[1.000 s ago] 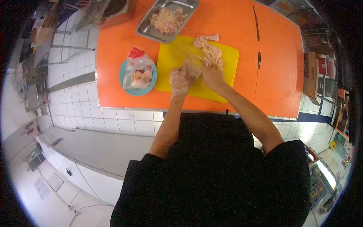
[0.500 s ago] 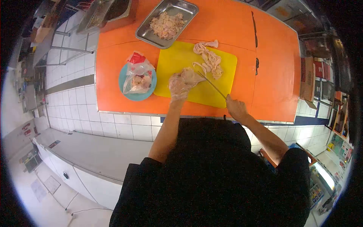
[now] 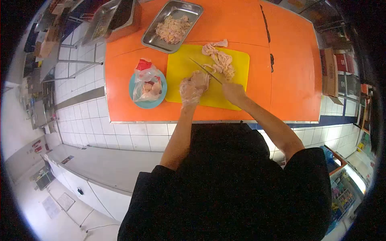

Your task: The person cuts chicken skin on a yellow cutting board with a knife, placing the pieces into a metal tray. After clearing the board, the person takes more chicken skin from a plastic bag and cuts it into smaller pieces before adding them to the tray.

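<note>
My right hand is wrapped round the handle of a knife, its blade slanting up and left over the yellow cutting board. In a clear plastic glove, my left hand grips a piece of raw chicken on the board, just below the blade. Strips of pale chicken skin lie heaped on the board's upper right part. Left of the board, a blue plate carries a clear plastic bag with raw chicken pieces inside.
Beyond the board, a metal tray holds chopped chicken. The orange table has dark gashes at right. Another metal pan stands at the far left corner. A white cabinet is at lower left.
My right hand has moved up and left, bringing the knife across the chicken piece. The thin strip that reached toward the skin heap now looks shorter. My left hand stays about where it was.
</note>
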Demonstrator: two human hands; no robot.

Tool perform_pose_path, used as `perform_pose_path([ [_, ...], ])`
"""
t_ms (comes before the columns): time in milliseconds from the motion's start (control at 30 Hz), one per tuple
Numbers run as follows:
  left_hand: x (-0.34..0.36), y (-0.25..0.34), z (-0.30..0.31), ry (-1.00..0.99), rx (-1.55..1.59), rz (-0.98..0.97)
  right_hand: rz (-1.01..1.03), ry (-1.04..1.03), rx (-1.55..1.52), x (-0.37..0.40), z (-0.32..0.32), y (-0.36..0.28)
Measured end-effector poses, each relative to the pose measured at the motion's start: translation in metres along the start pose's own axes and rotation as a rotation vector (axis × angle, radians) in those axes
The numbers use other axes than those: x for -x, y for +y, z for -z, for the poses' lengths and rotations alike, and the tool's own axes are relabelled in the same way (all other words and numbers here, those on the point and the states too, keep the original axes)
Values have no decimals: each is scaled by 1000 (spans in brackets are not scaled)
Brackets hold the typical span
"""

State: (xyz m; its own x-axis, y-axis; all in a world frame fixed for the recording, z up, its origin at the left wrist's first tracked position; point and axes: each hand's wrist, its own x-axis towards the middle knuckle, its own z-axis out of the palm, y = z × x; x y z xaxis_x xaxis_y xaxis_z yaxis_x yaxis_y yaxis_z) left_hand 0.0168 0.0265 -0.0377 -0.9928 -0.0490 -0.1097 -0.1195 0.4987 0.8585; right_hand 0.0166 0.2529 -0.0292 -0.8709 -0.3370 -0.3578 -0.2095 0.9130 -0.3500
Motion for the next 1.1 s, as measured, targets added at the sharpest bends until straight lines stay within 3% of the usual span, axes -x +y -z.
perform_pose_path([
  [33,1,-11,-7,53,148,-25,-15,9,3,16,-10,13],
  [100,4,-13,-11,116,305,-45,-93,-164,52,57,5,23],
  [200,9,25,8,118,419,-7,-60,-92,108,103,6,40],
  [267,14,42,17,177,-101,-105,-50,-138,113,106,31,25],
  [300,14,24,11,180,-99,-100,-48,-179,114,104,42,12],
  [367,12,-14,-1,184,-443,-236,-33,-188,114,90,37,-8],
  [533,22,-8,1,210,-433,-179,14,-166,84,45,6,-24],
  [700,21,-5,7,157,-479,-204,72,4,-15,-24,-8,-59],
  [767,17,-15,-1,170,-481,-162,189,97,-44,-42,-6,-68],
  [900,20,-15,0,119,-540,-155,87,49,-8,-11,11,-59],
  [967,23,-16,-1,171,-595,-209,3,-172,-21,29,17,-35],
  [1100,27,-28,-5,192,-555,-230,-47,-270,115,81,8,-4],
])
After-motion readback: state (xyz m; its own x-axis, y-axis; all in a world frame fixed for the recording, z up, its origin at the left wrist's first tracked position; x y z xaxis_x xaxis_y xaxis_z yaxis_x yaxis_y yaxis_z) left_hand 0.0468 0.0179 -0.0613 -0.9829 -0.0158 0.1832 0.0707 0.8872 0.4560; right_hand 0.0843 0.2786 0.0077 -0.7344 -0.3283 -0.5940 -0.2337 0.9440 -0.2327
